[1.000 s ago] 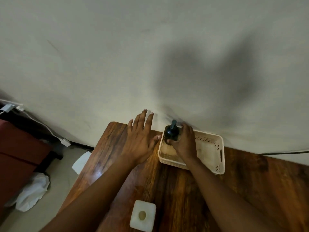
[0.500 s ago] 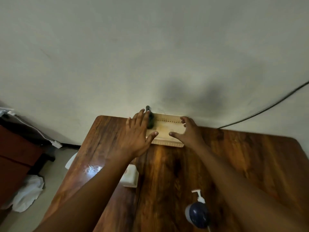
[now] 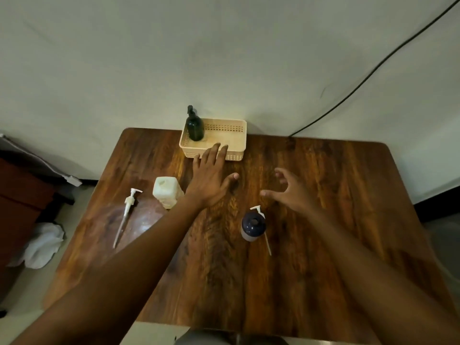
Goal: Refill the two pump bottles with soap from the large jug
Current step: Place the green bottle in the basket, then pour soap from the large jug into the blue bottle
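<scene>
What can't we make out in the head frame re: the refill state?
- Fill level of dark pump bottle in the basket: opaque glass.
- Fill level of navy bottle: seen from above, opaque.
- Soap left in jug: cloudy wall, left hand partly covers it.
- Table near edge: cut off, arms cover it.

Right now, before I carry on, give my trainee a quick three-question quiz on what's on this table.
1. True or false: the dark green pump bottle stands inside the basket.
2. Which bottle has its pump off? A) the dark green pump bottle B) the navy bottle C) neither
3. Fill in: the long loose pump lies to the left of the ____.

Key
1. True, in its left end.
2. B: its neck is open, and a small pump lies beside it.
3. jug.

Both the left hand and right hand hold nothing.
</scene>
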